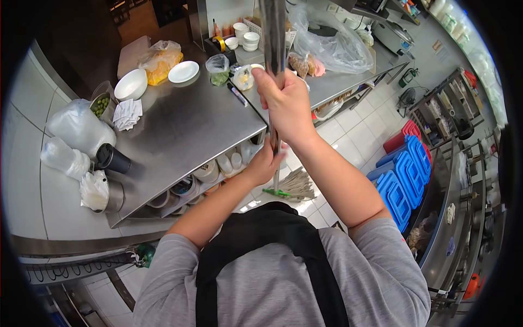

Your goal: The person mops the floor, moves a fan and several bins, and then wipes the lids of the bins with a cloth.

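Observation:
A mop handle (pixel 274 49) stands nearly upright in front of me. My right hand (pixel 287 106) is wrapped round its upper part, with the thumb pointing up. Lower down, my left hand (pixel 264 162) closes round the same handle, its fingers partly hidden behind the wrist. The mop head (pixel 294 185), with pale strings and a green clamp, rests on the white tiled floor (pixel 348 144) below my hands. Beside the handle on the left is the edge of a steel table (pixel 190 128).
On the table are a white bowl (pixel 131 84), a white plate (pixel 183 71), a black cup (pixel 113 158) and plastic bags (pixel 81 128). Under it, a shelf holds tubs (pixel 207 171). Blue lids (pixel 411 171) and a red bin (pixel 400 137) stand at the right, near steel racks.

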The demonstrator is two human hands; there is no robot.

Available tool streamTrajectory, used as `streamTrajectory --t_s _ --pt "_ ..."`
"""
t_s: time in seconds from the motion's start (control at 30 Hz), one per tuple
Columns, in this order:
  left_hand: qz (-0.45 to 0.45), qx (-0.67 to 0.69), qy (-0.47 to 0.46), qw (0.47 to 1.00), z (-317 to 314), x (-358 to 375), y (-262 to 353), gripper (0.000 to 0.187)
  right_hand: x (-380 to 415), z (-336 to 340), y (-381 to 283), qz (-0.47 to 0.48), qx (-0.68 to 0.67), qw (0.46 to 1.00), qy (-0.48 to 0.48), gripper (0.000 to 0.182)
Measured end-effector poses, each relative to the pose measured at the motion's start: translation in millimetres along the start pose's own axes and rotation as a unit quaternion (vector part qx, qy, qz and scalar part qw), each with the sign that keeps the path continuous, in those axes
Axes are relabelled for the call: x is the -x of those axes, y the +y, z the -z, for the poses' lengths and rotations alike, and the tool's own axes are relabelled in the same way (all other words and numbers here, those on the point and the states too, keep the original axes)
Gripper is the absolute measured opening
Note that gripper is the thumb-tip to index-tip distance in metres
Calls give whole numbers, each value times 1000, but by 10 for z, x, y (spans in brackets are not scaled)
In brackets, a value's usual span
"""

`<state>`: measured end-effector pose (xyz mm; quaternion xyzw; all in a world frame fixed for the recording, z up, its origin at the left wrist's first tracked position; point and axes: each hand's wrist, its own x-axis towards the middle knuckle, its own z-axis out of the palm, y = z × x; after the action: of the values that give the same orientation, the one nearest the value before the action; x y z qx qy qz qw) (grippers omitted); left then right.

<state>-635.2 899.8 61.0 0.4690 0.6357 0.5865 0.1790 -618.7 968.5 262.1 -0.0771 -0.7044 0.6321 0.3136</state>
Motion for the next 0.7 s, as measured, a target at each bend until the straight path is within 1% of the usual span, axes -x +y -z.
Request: streamTrajectory --t_s 0.03,0.1,0.13,0.17,0.2,0.23,0.27,0.3,0.33,0.37,0.47,0.5,0.53,0.57,0.6,0.63,0.67,0.7 --pt "-6 1 1 1000 33 -91 -12 56 -74 -34 -14 6 3 1000 0 26" --pt "53 -48 10 997 124 -271 -53 40 -206 -49 26 18 -56 996 70 29" --pt "76 -54 25 995 146 -320 -52 30 -299 62 232 26 14 998 56 31" --pt "73 -54 19 996 178 -371 -148 30 -354 171 523 29 16 998 62 31" --pt "75 -127 19 989 208 -432 -361 30 -390 286 847 75 160 982 60 35" --pt "76 -200 17 977 223 -469 -575 30 -391 407 1126 117 301 945 57 40" --pt "72 -199 9 977 229 -487 -789 30 -244 517 1343 113 363 922 72 48" --pt "113 -212 35 970 233 -513 -1001 30 10 619 1509 107 424 895 88 57" --pt "153 -224 61 960 243 -564 -1106 30 275 727 1597 73 428 899 57 61" --pt "147 -223 55 962 259 -622 -1102 30 589 839 1679 39 431 901 25 66" --pt "149 -238 57 958 211 -749 -1074 33 1838 1250 2259 -78 453 888 -28 60" --pt "148 -239 49 958 177 -793 -1092 33 2349 1430 2400 -144 433 888 -52 59" --pt "137 -232 60 961 140 -835 -1114 32 2918 1619 2568 -224 450 863 -60 57" --pt "126 -224 72 964 92 -876 -1133 30 3595 1918 2879 -293 467 831 -75 56" --pt "127 -223 64 964 52 -917 -1144 30 4283 2239 3095 -383 455 798 -97 52" --pt "144 -211 66 965 24 -958 -1140 33 5283 2646 3581 -377 500 769 -126 48" --pt "162 -199 68 964 -10 -984 -1149 36 6601 3242 4374 -370 492 779 -123 42" --pt "163 -198 62 964 -41 -989 -1158 36 6749 3177 3584 -515 484 704 -74 42"
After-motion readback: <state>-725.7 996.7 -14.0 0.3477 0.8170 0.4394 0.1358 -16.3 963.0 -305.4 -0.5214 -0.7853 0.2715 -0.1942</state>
